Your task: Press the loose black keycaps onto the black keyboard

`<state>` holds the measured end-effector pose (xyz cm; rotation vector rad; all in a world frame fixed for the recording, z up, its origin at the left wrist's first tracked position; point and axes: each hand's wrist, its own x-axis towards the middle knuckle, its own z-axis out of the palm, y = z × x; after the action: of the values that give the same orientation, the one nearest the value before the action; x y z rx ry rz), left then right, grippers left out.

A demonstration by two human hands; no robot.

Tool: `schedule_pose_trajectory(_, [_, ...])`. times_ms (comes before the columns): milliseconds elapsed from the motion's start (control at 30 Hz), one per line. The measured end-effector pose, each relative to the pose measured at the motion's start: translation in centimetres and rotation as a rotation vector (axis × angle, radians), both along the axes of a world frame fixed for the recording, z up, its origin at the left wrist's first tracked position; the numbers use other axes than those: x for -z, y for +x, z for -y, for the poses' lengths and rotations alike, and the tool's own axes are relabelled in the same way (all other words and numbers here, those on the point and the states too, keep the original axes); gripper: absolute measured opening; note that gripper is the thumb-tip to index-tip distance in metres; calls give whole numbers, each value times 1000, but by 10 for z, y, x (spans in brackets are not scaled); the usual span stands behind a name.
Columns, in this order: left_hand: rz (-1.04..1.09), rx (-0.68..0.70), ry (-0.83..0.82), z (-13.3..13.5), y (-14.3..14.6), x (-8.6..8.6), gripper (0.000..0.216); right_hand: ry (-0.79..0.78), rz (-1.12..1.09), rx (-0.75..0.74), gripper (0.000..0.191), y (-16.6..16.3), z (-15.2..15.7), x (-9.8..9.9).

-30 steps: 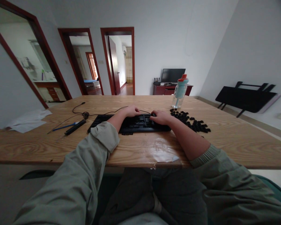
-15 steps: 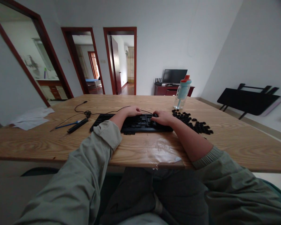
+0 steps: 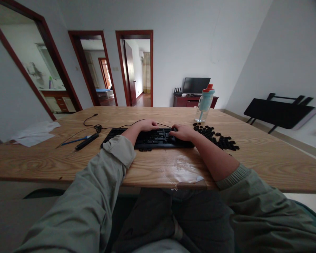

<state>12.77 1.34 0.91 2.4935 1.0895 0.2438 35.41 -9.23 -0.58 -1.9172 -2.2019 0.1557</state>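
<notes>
A black keyboard [image 3: 152, 138] lies on the wooden table [image 3: 265, 154] in front of me. My left hand [image 3: 147, 124] rests curled over the keyboard's far edge near the middle, gripping it. My right hand [image 3: 181, 131] sits on the keyboard's right end with its fingers curled and pressed down; what is under the fingertips is too small to make out. A heap of loose black keycaps [image 3: 217, 138] lies on the table just right of my right hand.
A teal water bottle [image 3: 205, 103] stands behind the keycaps. A black pen-like tool [image 3: 86, 141], a blue pen [image 3: 73, 141] and the keyboard's cable [image 3: 96, 126] lie left of the keyboard. White paper [image 3: 34, 133] sits at the far left. Clear film [image 3: 184, 168] lies by the near edge.
Both hands stay on the keyboard in nearly the same places. Only the view has shifted slightly.
</notes>
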Motion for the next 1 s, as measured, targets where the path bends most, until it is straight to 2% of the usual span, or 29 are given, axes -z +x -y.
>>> schedule_pose_trajectory(200, [-23, 44, 52, -6, 1, 5, 36, -4, 16, 3, 56, -2, 1, -2])
schedule_pose_trajectory(333, [48, -1, 139, 2, 6, 6, 27, 2, 14, -2, 57, -2, 1, -2])
schedule_pose_trajectory(433, [39, 47, 167, 9, 7, 3, 23, 3, 5, -1, 56, -1, 1, -2])
schedule_pose_trajectory(533, [-2, 100, 167, 12, 5, 1, 26, 1, 1, -5, 56, -1, 2, -2])
schedule_pose_trajectory(667, [-2, 102, 144, 10, 2, 0, 28, 0, -6, -15, 58, 0, 2, -1])
schedule_pose_trajectory(867, [-92, 127, 272, 15, 3, -5, 30, 4, 7, -13, 58, 1, 1, -1])
schedule_pose_trajectory(1000, [-94, 128, 241, 18, 2, -6, 31, -3, 3, -8, 57, 1, 0, -1])
